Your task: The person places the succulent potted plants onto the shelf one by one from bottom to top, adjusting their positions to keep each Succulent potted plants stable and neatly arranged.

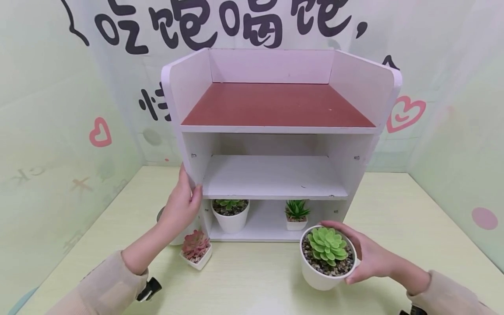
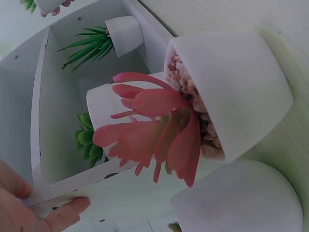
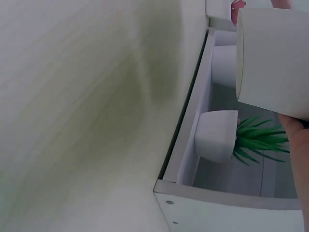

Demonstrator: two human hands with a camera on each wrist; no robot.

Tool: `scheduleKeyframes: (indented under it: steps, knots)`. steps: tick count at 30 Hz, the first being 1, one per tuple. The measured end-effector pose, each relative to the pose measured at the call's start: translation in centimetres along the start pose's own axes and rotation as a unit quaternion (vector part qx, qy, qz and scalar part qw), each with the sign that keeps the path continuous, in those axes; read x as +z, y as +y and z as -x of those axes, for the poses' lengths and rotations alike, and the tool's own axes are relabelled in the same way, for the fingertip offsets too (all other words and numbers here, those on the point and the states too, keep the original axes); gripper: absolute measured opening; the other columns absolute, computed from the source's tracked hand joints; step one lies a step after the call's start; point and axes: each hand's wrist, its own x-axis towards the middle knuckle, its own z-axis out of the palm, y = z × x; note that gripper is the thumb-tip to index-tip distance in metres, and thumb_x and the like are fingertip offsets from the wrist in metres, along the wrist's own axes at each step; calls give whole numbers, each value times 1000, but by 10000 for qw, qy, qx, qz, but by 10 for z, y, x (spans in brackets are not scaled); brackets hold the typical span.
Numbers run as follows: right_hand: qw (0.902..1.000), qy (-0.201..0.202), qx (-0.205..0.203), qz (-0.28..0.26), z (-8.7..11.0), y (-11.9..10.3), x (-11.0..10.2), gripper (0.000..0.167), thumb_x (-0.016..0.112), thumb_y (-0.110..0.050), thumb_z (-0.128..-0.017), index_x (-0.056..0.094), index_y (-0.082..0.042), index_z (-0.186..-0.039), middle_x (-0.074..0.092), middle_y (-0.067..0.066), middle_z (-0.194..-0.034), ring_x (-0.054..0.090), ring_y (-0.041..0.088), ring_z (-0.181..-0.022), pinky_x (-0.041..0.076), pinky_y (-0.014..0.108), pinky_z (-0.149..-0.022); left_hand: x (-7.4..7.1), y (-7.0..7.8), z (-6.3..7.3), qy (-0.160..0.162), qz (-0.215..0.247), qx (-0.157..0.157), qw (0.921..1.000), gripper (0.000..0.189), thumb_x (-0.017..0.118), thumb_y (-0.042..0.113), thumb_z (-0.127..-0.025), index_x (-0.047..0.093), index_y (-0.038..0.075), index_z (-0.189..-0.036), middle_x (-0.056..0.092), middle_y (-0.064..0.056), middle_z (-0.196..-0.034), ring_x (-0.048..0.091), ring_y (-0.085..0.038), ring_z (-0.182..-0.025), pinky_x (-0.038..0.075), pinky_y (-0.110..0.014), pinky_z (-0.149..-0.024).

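My left hand point(image 1: 182, 205) grips the left side panel of a white shelf unit point(image 1: 271, 173), thumb on its front edge. In the left wrist view, the thumb and fingers point(image 2: 67, 212) pinch that panel from both sides. My right hand point(image 1: 374, 258) holds a green potted succulent point(image 1: 327, 245) by its round white pot, raised in front of the shelf's lower right. On the bottom shelf stand another potted succulent point(image 1: 231, 218) at left and a small spiky green plant point(image 1: 297, 214) at right.
A pink succulent in a small white pot point(image 1: 197, 249) stands on the table point(image 1: 252, 280) by the shelf's front left corner. Behind my left forearm is another white pot point(image 1: 179, 238), partly hidden. The shelf's reddish top point(image 1: 275, 105) has raised sides. Printed cloth walls point(image 1: 51, 109) surround the table.
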Motion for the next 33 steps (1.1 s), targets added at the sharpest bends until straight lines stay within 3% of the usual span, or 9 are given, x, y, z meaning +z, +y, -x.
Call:
scheduleKeyframes:
  steps: [6,10,16,22,27,33]
  knots:
    - [9991,-260,-332,-19,-17,-8,4,94,75,-9,-73,12,8,-141,37,6,-140,40,15,-126,39,31,-101,-1,1,0,3,-32,1,10000,64,40,-3,-91,4,1,-144,35,-30,-136,41,-44,-121,41,-57,-91]
    - [9991,-265,-345,-18,-26,-14,3,95,76,-10,-73,13,8,-141,38,5,-139,40,15,-126,38,31,-102,0,1,0,-1,-41,12,10000,64,40,-3,-91,4,1,-144,35,-31,-136,40,-45,-120,41,-57,-91]
    - [9997,34,-201,-111,-38,-24,0,93,76,-16,-74,17,6,-141,38,3,-139,40,13,-126,35,28,-103,-1,1,0,4,-61,-7,10000,64,40,-2,-92,4,1,-144,35,-31,-136,41,-46,-119,43,-56,-89]
    - [9991,379,-143,-147,-52,-37,-6,88,75,-19,-75,23,-5,-144,40,-1,-138,41,10,-124,36,25,-102,0,1,0,0,-62,-9,10000,64,40,-2,-92,4,1,-144,34,-31,-136,42,-46,-118,43,-56,-88]
    - [9978,546,-272,-247,-64,-49,-10,81,74,-20,-76,28,-11,-143,41,-1,-138,42,11,-123,39,24,-99,0,0,0,-1,-64,16,10000,65,40,-3,-92,3,1,-145,33,-30,-138,41,-46,-119,42,-57,-89]
    - [9945,1003,-112,-296,-77,-61,-11,79,76,-19,-74,33,-14,-140,43,-2,-135,45,10,-119,45,23,-93,1,-2,1,38,-101,82,9999,65,40,-3,-91,3,1,-145,33,-30,-138,42,-46,-119,43,-57,-88]
